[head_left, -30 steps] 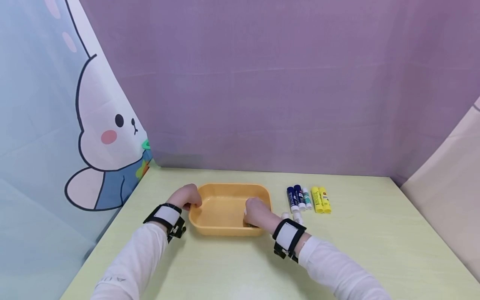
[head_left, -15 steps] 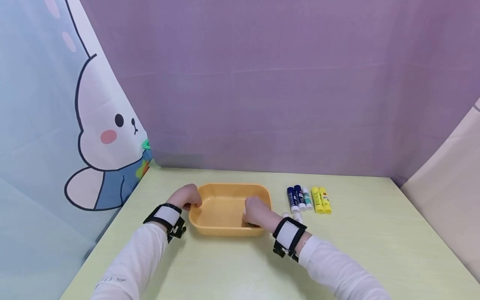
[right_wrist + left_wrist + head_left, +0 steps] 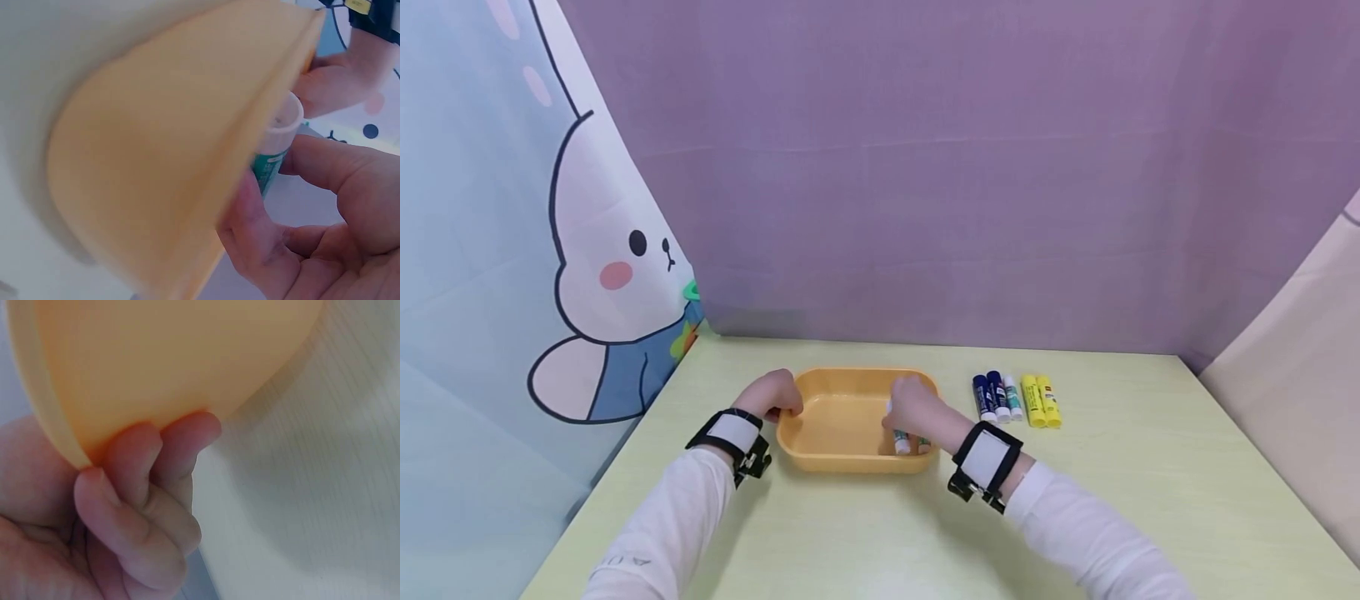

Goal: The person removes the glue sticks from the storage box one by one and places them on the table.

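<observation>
My left hand point(image 3: 778, 393) grips the left rim of a yellow-orange plastic tray point(image 3: 842, 462). In the left wrist view, the fingertips point(image 3: 187, 434) press against the tray's outer wall. My right hand point(image 3: 917, 408) is over the tray's right end, pinching a glue stick point(image 3: 270, 164) with a white end and a teal label between thumb and fingers. In the head view its lower end point(image 3: 902, 442) shows under the hand. Beside it in the tray, partly hidden by the hand, lies another glue stick point(image 3: 923, 445).
Right of the tray, two dark blue glue sticks point(image 3: 985, 398) lie beside a white-and-teal one point(image 3: 1012, 397). Further right are two yellow glue sticks point(image 3: 1042, 401). A purple curtain point(image 3: 925, 183) hangs behind the pale table point(image 3: 1150, 467).
My right hand has risen slightly inside the tray, and the glue sticks beneath it now show more. White glue stick ends by the right wrist are now covered. My left hand stays put.
</observation>
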